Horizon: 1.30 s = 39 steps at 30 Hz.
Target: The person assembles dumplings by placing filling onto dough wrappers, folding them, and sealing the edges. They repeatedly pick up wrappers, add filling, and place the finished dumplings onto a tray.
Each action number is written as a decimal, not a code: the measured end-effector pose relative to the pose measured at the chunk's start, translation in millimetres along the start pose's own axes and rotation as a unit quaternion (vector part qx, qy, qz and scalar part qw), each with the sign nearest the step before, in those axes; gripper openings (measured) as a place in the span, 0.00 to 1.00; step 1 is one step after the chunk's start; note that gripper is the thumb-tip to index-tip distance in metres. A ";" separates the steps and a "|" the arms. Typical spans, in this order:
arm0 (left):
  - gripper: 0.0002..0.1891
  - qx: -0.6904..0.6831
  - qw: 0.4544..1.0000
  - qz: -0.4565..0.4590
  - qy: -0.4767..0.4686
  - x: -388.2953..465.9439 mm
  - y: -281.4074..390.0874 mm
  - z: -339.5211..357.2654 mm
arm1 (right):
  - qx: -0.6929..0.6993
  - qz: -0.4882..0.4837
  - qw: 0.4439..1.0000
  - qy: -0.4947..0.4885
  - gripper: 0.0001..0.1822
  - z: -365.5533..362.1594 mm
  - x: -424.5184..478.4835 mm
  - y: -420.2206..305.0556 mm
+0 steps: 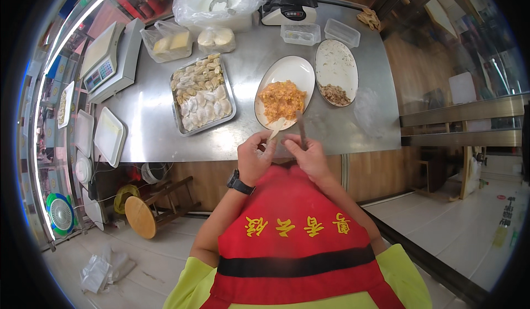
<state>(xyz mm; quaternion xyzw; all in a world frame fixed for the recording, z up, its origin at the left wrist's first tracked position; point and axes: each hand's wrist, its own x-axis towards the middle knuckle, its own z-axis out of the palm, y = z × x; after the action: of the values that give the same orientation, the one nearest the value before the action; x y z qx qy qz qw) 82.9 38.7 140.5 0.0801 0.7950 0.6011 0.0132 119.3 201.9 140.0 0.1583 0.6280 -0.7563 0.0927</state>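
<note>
My left hand holds a pale dough wrapper, seen nearly edge-on, at the near rim of an oval white plate. On that plate lies a heap of orange-yellow filling. In my right hand is a narrow spatula-like stick, its far end over the plate's near right edge. Left of the plate, a metal tray holds rows of dumplings, the nearer ones whiter, the farther ones yellowish. A second oval plate at the right bears a small portion of brown minced filling.
Wrapped stacks of wrappers and a plastic-lined box stand at the back of the steel table. Further round are a scale, a black-and-white machine, clear tubs, white trays and a wooden stool.
</note>
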 end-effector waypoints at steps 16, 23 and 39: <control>0.10 -0.107 0.989 -0.067 -0.081 -9.9 -1.0 6.0 | 0.091 -0.015 0.991 -0.096 0.16 -7.3 -5.0 -15.1; 0.09 -0.062 0.993 -0.062 -0.085 -11.5 -2.9 7.5 | 0.060 -0.003 0.996 -0.067 0.12 -18.9 -1.7 -1.8; 0.30 -0.419 0.841 -0.288 -0.184 -3.9 -18.7 -2.0 | 0.141 0.076 0.983 -0.091 0.14 -16.3 -0.4 -11.9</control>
<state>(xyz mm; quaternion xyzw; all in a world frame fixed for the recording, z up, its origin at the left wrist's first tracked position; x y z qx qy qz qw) 84.5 31.3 122.8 -0.0563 0.4377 0.8203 0.3638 117.7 220.1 148.5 0.1478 0.4905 -0.8391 0.1831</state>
